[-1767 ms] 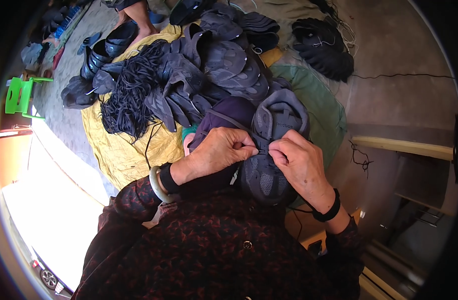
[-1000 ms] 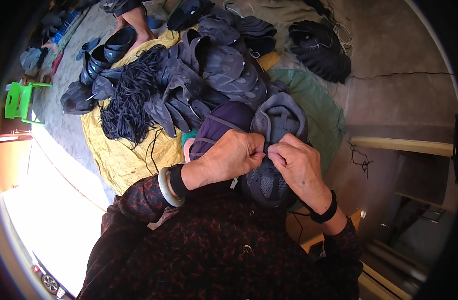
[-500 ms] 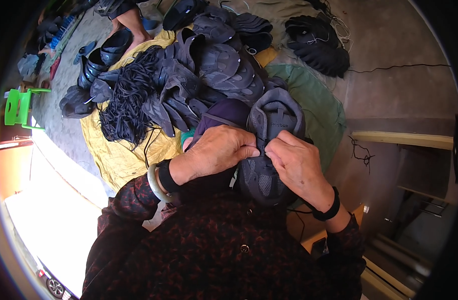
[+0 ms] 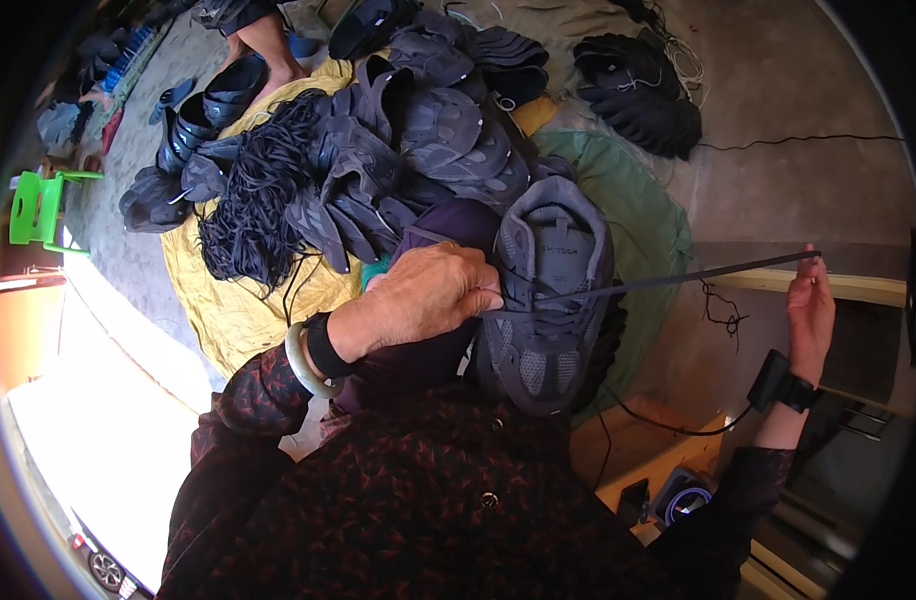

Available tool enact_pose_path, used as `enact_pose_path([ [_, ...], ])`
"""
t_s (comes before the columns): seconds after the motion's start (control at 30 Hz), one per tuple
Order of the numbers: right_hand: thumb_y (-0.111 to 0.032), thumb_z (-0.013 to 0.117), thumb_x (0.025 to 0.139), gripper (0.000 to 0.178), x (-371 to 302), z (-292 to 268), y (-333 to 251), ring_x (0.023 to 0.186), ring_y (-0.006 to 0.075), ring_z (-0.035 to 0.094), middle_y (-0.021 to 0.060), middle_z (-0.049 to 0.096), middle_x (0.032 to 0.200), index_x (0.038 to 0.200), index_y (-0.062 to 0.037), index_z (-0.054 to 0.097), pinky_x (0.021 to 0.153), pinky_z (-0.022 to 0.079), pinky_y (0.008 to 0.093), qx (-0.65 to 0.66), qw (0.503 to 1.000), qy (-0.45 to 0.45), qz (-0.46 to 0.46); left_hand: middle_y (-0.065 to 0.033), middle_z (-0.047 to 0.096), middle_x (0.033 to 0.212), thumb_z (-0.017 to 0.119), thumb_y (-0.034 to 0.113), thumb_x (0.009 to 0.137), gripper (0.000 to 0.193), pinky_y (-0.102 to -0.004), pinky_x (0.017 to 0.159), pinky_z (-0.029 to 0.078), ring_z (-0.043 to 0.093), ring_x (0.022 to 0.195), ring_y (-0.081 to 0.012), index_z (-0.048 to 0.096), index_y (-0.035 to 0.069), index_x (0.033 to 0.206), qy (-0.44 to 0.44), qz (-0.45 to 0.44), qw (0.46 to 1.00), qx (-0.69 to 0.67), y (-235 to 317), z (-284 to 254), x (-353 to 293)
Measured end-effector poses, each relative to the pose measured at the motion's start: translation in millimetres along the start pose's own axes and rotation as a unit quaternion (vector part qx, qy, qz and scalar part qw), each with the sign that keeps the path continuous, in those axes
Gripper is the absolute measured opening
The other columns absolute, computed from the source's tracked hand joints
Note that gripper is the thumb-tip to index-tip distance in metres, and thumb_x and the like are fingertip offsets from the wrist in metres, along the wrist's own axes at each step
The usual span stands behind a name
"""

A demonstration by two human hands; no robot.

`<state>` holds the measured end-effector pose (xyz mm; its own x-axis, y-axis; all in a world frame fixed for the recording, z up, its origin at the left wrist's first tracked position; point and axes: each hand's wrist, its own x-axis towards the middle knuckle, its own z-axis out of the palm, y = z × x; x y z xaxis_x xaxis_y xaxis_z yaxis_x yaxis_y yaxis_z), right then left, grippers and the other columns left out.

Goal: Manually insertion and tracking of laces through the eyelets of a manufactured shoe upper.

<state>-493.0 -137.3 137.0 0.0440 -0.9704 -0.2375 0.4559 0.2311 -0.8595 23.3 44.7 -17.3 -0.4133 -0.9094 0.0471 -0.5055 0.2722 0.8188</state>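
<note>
A dark grey sneaker rests on my lap, toe towards me, its tongue showing and its laces partly threaded through the eyelets. Beside its left edge, my left hand is closed in a pinch on a short stretch of lace. Far out to the right, my right hand grips the long end of the dark shoelace at its fingertips. That lace runs taut and nearly straight from the eyelets to the hand.
A heap of grey shoe uppers and a bundle of dark laces lie ahead on a yellow sheet. Stacked black soles sit at far right. A green chair stands left; another person's bare foot is at the top.
My right hand has swung from the shoe far out to the right, drawing the lace through with it. My left hand has shifted slightly left and stays pinched beside the shoe.
</note>
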Motion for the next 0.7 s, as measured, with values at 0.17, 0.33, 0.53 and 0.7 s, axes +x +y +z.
enact_pose_path([
  [0.17, 0.000, 0.048, 0.106, 0.027, 35, -121, -105, 0.103, 0.0233, 0.067, 0.0159, 0.064, 0.116, 0.131, 0.0100, 0.052, 0.096, 0.060, 0.0321, 0.037, 0.996, 0.051, -0.067, -0.0119, 0.065, 0.091, 0.066, 0.030, 0.098, 0.026, -0.0443, 0.080, 0.050, 0.065, 0.093, -0.0360, 0.069, 0.005, 0.096, -0.022, -0.028, 0.999, -0.034, 7, 4, 7],
  [0.33, -0.001, 0.050, 0.104, 0.025, 80, -218, -109, 0.130, 0.0292, 0.055, 0.0204, 0.056, 0.136, 0.127, 0.0092, 0.051, 0.114, 0.047, 0.0344, -0.218, 0.953, -0.005, -0.209, -0.0173, 0.066, 0.093, 0.061, 0.032, 0.101, 0.032, -0.0488, 0.082, 0.050, 0.064, 0.095, -0.0406, 0.067, 0.001, 0.094, -0.042, -0.108, 0.993, 0.009, 24, 7, 15],
  [0.53, -0.018, 0.061, 0.101, 0.042, 84, -321, -282, 0.139, 0.0268, 0.047, 0.0170, 0.052, 0.141, 0.129, 0.0109, 0.050, 0.124, 0.031, 0.0343, -0.022, 0.928, 0.238, -0.286, -0.0161, 0.064, 0.089, 0.063, 0.031, 0.100, 0.030, -0.0469, 0.079, 0.049, 0.064, 0.092, -0.0399, 0.064, 0.002, 0.092, -0.011, -0.076, 0.997, 0.000, 26, 20, 22],
  [0.7, -0.005, 0.052, 0.101, 0.019, -19, -296, -445, 0.123, 0.0301, 0.055, 0.0177, 0.055, 0.118, 0.110, 0.0127, 0.052, 0.123, 0.037, 0.0427, -0.198, 0.877, 0.200, -0.390, -0.0131, 0.063, 0.088, 0.067, 0.030, 0.097, 0.027, -0.0448, 0.079, 0.049, 0.063, 0.091, -0.0383, 0.063, 0.005, 0.089, -0.011, -0.028, 0.999, -0.042, 6, 11, 4],
])
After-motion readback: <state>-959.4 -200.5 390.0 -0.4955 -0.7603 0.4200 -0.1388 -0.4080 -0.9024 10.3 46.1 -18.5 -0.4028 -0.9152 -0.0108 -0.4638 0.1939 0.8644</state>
